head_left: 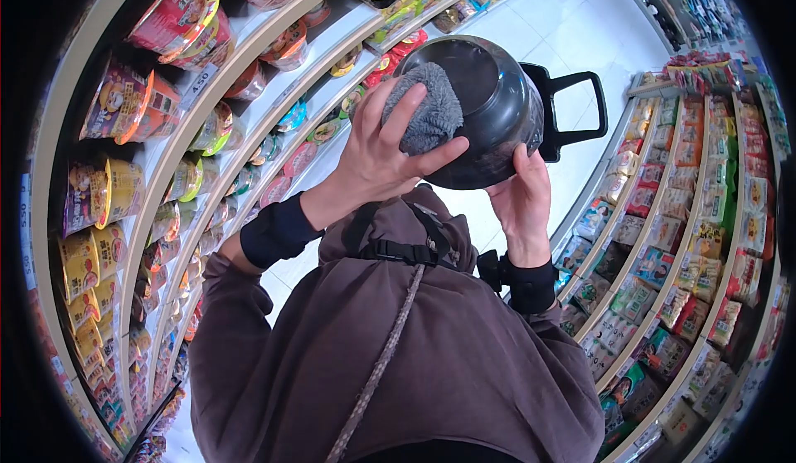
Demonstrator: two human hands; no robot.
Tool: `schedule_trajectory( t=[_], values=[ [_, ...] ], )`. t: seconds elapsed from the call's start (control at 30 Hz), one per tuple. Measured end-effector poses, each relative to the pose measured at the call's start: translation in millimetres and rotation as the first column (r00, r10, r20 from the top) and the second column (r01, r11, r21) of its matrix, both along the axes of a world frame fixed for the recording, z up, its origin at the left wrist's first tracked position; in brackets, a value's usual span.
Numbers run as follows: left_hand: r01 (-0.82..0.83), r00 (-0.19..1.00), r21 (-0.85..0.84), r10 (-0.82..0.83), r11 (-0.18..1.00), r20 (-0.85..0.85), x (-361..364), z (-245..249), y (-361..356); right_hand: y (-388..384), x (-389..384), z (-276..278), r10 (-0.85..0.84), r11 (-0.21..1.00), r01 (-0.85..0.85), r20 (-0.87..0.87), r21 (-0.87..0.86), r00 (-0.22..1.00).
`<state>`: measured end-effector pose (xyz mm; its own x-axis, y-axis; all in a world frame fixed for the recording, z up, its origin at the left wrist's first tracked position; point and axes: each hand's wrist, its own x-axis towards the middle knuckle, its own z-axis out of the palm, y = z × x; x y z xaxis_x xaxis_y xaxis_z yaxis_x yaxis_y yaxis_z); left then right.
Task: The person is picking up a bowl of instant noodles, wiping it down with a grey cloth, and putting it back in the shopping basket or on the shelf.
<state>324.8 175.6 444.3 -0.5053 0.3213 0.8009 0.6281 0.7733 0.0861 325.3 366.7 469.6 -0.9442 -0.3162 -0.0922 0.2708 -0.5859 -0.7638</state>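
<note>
A black pot with a loop handle at its right is tilted up in front of me, its rounded outer side facing the camera. My left hand presses a crumpled grey cloth against the pot's left side, fingers wrapped over the cloth. Around the pot's lower right edge, my right hand grips with the thumb on the near side; its other fingers are mostly hidden behind the pot.
Shelves of instant noodle bowls curve along the left. Racks of small packaged goods line the right. Pale floor tiles show between them, and another stocked shelf stands at the upper right.
</note>
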Motion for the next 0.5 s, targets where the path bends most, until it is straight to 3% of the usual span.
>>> schedule_trajectory(
  t=[0.23, 0.43, 0.5],
  values=[
    [-0.032, 0.999, 0.009, 0.032, 0.999, -0.043, -7.3, -4.2, 4.5, -3.6, 0.6, -1.9, -0.054, 0.998, 0.054, 0.017, 0.030, 0.998],
    [0.049, 0.999, 0.006, -0.049, 0.999, -0.013, -4.0, 0.7, -3.5, -5.3, 3.0, -1.9, -0.062, 0.998, 0.062, 0.030, -0.015, 0.998],
    [0.079, 0.997, 0.081, -0.080, 0.994, 0.009, -2.4, 1.4, -5.5, -6.9, 5.4, -2.5, -0.078, 0.997, 0.078, -0.011, 0.028, 0.997]
  ],
)
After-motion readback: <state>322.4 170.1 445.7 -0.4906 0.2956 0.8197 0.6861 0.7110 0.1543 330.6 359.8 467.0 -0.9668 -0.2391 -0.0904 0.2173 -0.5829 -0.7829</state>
